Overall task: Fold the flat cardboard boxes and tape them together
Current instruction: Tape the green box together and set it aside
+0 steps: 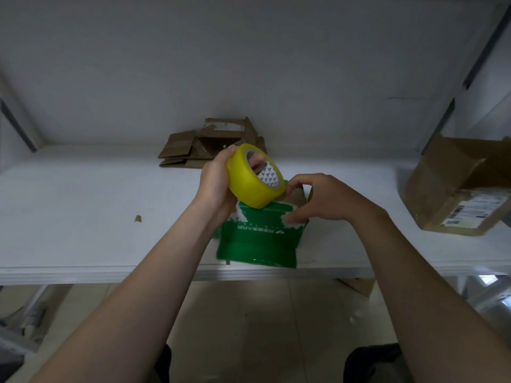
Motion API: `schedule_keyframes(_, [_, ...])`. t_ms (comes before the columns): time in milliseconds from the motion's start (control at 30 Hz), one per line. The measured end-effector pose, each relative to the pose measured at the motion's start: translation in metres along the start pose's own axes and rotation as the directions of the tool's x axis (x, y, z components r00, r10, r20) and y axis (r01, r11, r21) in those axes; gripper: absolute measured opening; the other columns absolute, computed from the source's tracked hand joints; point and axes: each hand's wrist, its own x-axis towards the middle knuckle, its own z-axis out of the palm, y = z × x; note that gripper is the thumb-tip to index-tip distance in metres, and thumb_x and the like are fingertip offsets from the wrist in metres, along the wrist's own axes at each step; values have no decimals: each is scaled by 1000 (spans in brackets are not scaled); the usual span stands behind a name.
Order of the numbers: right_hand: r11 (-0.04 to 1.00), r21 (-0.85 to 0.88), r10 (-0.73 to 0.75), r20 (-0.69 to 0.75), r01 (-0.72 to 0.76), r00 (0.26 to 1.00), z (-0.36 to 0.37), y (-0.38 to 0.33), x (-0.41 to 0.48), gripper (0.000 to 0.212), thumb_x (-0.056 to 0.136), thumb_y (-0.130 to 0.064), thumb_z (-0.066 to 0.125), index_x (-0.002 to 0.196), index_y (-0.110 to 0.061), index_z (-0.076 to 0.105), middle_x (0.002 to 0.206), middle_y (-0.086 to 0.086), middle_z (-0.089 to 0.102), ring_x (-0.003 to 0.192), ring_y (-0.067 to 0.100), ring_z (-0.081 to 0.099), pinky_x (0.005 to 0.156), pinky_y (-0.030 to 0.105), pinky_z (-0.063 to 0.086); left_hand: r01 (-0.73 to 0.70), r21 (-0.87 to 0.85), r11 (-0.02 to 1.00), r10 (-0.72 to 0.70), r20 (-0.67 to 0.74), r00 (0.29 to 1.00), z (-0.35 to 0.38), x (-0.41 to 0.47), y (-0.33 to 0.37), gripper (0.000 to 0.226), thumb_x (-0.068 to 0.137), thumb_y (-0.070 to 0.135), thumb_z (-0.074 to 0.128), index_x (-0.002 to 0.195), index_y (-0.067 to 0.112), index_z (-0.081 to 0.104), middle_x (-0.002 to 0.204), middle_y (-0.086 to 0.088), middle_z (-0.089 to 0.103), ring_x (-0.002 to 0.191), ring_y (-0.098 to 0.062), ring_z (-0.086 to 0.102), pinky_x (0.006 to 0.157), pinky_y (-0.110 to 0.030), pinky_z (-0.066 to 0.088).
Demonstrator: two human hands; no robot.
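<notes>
The left hand (pixel 218 186) is raised just above the work with the forearm coming up from the lower left and the wrist bent back. Its grip is closed round the tape roll (pixel 250 189): fingers curl over the outer face and at least one fingertip shows inside the core. The roll is fat, yellow and glossy, with a white printed liner in its hole. It is tilted so the opening faces up and to the right, and its lower edge sits on or just over the top of the green box (pixel 257 241).

The right hand (pixel 323 197) comes in from the lower right, palm down and arched. Its grip is half closed on the box's top right corner, with the thumb on the near edge and the fingers curved over the far side, just beside the roll.

The box is small, with green printed cardboard, white lettering and brown board showing at the back. White torn patches mark its upper corners. It stands at the front edge of the white tabletop (pixel 83 217), its near panel hanging at the lip.

Behind it, against the wall, lie flattened brown boxes (pixel 179 150). Well to the right sits an open brown carton (pixel 453 189) bearing a label. A small cardboard scrap (pixel 137 218) lies off to the left.
</notes>
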Motion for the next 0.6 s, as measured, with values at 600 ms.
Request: schedule_keyframes(600, [969,64,-227,-158,240,961,26,-31,8,27,80,-54,76,101,-44,63,127,-16,51,112,10,37,95,32,37,81,41,996,-83,56,995,-20,19,-1,59,98,51,56,136,6,56,125,-18,69,117,-32,67,103,-46,52])
